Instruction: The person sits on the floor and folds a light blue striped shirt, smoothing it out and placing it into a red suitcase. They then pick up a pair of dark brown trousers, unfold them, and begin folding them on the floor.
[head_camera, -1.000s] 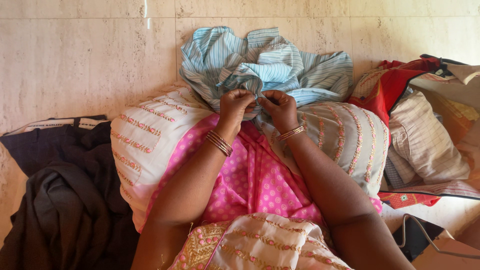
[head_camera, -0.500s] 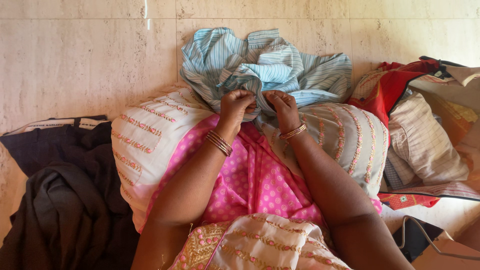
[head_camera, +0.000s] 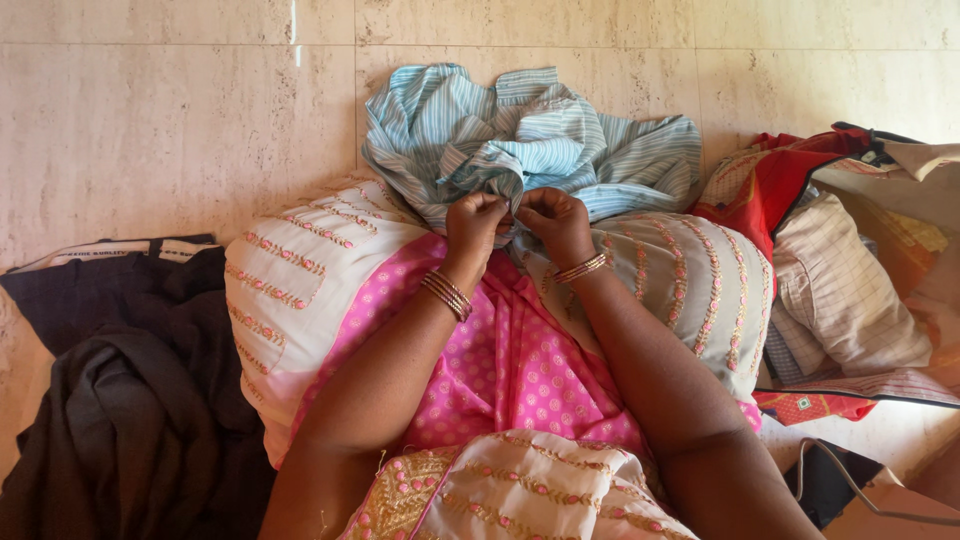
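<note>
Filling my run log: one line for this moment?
left hand pinching striped shirt | right hand pinching same fold | shirt on floor

Warm daylight fell from the right, washing out the clothes pile (head_camera: 850, 290) there and glaring on the far tiled floor (head_camera: 170, 130). The dark garments (head_camera: 120, 400) at near left sat in shadow, detail lost. Focus was sharp; edges bowed slightly.
</note>
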